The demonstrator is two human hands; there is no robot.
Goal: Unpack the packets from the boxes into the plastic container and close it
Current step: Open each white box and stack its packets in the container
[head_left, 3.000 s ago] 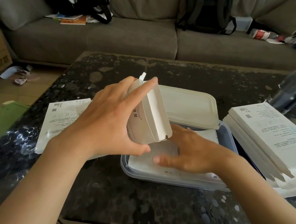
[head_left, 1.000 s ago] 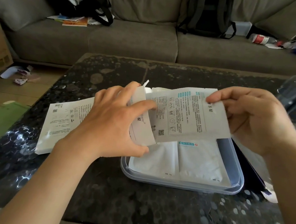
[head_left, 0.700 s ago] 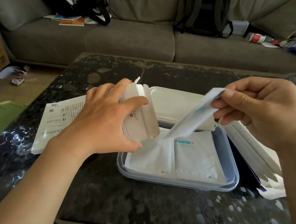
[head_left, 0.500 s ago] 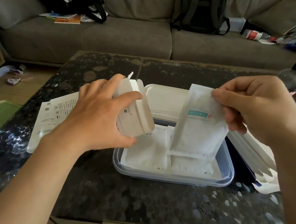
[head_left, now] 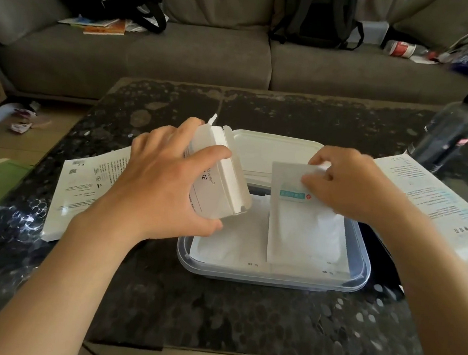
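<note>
Clear rectangular plastic container (head_left: 271, 278) sits lidless on the dark speckled table (head_left: 241, 317); taken as the landmark; left hand (head_left: 162, 187) hovers over the container's left half, fingers and thumb wrapped round a white cardboard box (head_left: 220, 184), which is tilted with its open flap end toward the container's middle; right hand (head_left: 350, 186) is above the container's far right corner, fingertips curled and pinching the top edge of a flat white packet with a teal label strip (head_left: 302, 230); that packet slopes down into the container's right half, lower edge inside the wall; more white packets (head_left: 225, 246) lie flat on the container floor, left half visible, the rest partly covered; white plastic lid (head_left: 270, 152) lies just behind the container, touching or overlapping its far rim, cannot tell which; flattened printed white carton (head_left: 84, 190) left of the container; stack of printed white boxes (head_left: 438, 204) to its right; dark transparent bottle (head_left: 448, 133) beyond the container's far right.
</note>
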